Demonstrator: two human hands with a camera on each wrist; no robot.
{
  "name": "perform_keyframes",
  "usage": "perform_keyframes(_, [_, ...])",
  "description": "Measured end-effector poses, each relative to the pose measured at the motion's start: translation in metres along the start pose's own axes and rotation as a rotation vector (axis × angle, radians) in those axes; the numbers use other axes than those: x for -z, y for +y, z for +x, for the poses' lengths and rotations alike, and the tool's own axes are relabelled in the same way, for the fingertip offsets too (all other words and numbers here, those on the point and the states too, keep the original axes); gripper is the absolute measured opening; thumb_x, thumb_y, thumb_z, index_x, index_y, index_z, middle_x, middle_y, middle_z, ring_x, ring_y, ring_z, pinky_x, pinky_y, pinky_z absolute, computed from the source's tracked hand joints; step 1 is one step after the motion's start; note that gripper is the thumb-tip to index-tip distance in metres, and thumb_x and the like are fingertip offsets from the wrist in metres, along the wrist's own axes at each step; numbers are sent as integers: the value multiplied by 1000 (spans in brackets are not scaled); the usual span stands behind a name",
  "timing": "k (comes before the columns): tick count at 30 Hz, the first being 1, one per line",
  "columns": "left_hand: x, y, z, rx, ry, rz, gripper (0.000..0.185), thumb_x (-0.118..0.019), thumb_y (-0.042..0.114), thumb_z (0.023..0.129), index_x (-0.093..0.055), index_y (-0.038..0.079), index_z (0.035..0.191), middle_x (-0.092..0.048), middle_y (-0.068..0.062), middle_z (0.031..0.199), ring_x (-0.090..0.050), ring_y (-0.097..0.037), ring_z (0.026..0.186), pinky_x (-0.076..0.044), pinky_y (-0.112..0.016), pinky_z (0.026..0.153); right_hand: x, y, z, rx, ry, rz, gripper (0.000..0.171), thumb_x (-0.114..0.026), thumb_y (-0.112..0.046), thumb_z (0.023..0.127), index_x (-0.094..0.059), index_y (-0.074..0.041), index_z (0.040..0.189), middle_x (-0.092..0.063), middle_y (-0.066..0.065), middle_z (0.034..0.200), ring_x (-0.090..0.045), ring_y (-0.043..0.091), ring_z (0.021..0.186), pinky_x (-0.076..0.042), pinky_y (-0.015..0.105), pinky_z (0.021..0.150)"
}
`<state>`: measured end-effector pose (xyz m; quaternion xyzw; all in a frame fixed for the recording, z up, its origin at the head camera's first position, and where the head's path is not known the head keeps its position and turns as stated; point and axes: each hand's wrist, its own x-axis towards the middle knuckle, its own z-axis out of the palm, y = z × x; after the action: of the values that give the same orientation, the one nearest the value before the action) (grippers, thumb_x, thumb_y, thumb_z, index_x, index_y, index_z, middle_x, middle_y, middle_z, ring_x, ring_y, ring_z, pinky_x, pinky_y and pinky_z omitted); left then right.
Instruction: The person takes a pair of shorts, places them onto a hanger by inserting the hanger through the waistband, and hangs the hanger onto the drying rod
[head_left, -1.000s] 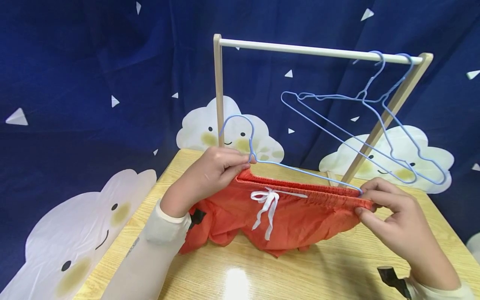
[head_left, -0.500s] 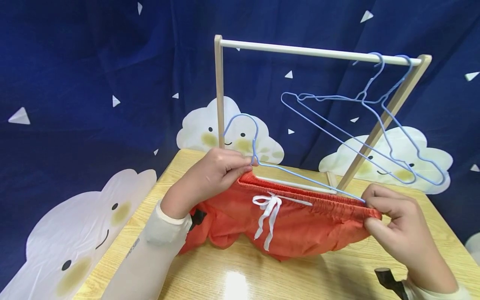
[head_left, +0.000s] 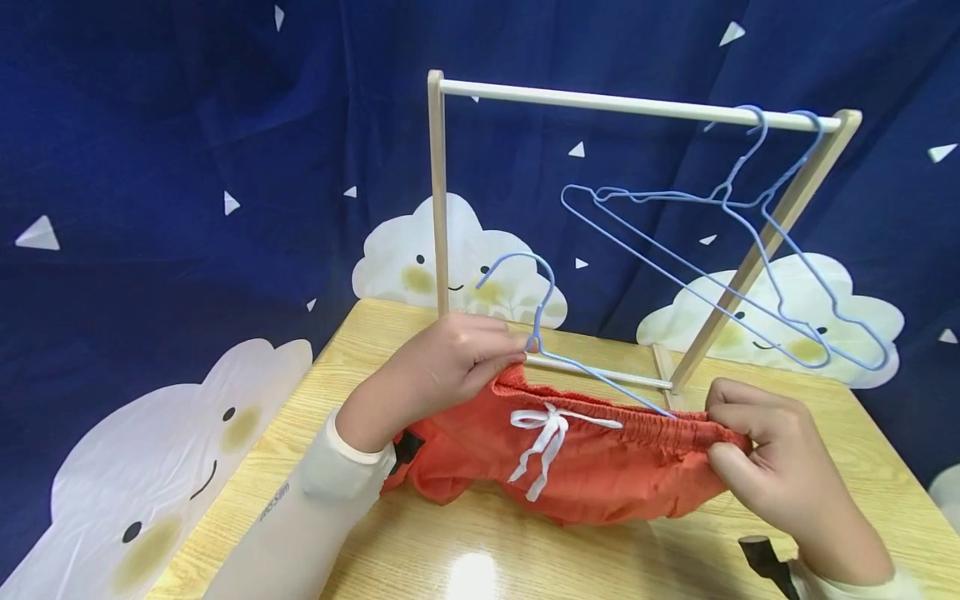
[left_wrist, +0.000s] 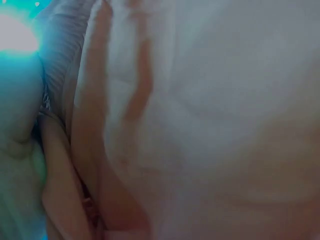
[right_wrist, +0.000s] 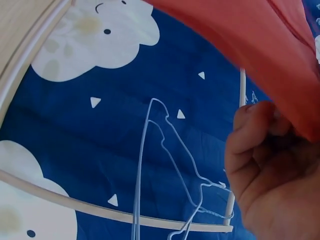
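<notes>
Orange shorts (head_left: 600,471) with a white drawstring bow (head_left: 543,429) hang just above the wooden table (head_left: 420,542). My left hand (head_left: 502,354) pinches the left end of the waistband together with the neck of a blue wire hanger (head_left: 536,287), whose hook points up. One hanger arm runs along the waistband toward my right hand (head_left: 720,425), which pinches the right end of the waistband. In the right wrist view the orange fabric (right_wrist: 260,45) drapes over my curled fingers (right_wrist: 255,150). The left wrist view shows only blurred skin close up.
A wooden clothes rack (head_left: 637,104) stands behind the shorts on the table. Two empty blue wire hangers (head_left: 720,217) hang at its right end. A dark blue curtain with white clouds (head_left: 457,250) surrounds the table.
Both hands have dropped lower and shifted right with the shorts. The hanger's hook has moved right and down, and the waistband now sits closer to the table.
</notes>
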<state>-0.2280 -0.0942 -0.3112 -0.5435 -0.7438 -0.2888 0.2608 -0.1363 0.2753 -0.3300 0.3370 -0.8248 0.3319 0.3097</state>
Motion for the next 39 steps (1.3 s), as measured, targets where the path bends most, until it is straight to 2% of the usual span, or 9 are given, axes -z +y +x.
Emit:
perform_keyframes(5, [-4, 4, 1, 19, 17, -3, 21, -78, 4, 99, -82, 5, 120, -72, 0, 84, -62, -10, 73, -56, -20, 74, -4, 2, 1, -2, 44, 25, 40, -52, 15, 62, -48, -25, 64, -49, -4, 76, -43, 0, 69, -34, 16, 57])
perform_keyframes(9, [-5, 4, 1, 35, 26, -2, 20, -76, 4, 101, -82, 5, 120, -69, 2, 82, -60, -9, 72, -54, -20, 72, -7, 3, 1, -8, 58, 49, 38, -58, 17, 68, -57, -21, 72, -54, 1, 83, -50, 5, 78, -41, 18, 63])
perform_keyframes(16, [-7, 5, 1, 41, 61, -12, 19, -76, 3, 100, -82, 6, 118, -64, 3, 79, -57, -8, 70, -52, -20, 70, -10, 5, 0, -21, 78, 67, 27, -68, 21, 77, -67, -4, 88, -60, 3, 94, -55, 9, 88, -48, 13, 68])
perform_keyframes(19, [-8, 5, 1, 40, 76, -17, 18, -75, 3, 101, -82, 6, 117, -62, 2, 77, -55, -9, 69, -51, -21, 69, -11, 6, -2, -63, 105, 100, 33, -68, 27, 77, -70, 6, 102, -66, 4, 100, -58, 8, 84, -47, 13, 67])
perform_keyframes(22, [-8, 6, 2, 36, 97, -15, 19, -75, 2, 101, -82, 5, 118, -63, 1, 78, -56, -10, 71, -52, -23, 70, -13, 2, -2, -125, 144, 139, 46, -69, 33, 75, -70, 12, 117, -71, 4, 105, -62, 8, 81, -49, 12, 67])
perform_keyframes(25, [-9, 6, 2, 30, 118, -13, 19, -75, 2, 101, -82, 4, 118, -65, 1, 78, -58, -12, 73, -52, -24, 71, -14, -4, -1, -208, 170, 130, 53, -73, 32, 78, -71, 10, 125, -75, 1, 106, -66, 7, 80, -52, 12, 65])
perform_keyframes(29, [-13, 8, 5, 13, 124, -21, 21, -75, 1, 100, -82, 2, 119, -69, -1, 82, -60, -12, 74, -53, -23, 71, -17, -10, 1, -307, 152, 91, 49, -80, 27, 79, -77, 3, 122, -79, -5, 105, -74, 5, 85, -60, 14, 71])
perform_keyframes(33, [-18, 11, 7, -5, 116, -9, 24, -75, 1, 100, -81, 2, 123, -75, -2, 86, -63, -12, 74, -55, -22, 71, -24, -12, 4, -308, 125, 94, 43, -82, 25, 79, -81, 1, 115, -81, -4, 107, -76, 4, 91, -62, 17, 77])
perform_keyframes(39, [-23, 15, 8, -9, 96, 24, 23, -76, 2, 100, -81, 2, 122, -78, -4, 92, -71, -13, 79, -58, -22, 76, -32, -14, 8, -296, 92, 87, 38, -84, 20, 82, -84, -3, 112, -81, 2, 107, -74, 5, 96, -61, 16, 79])
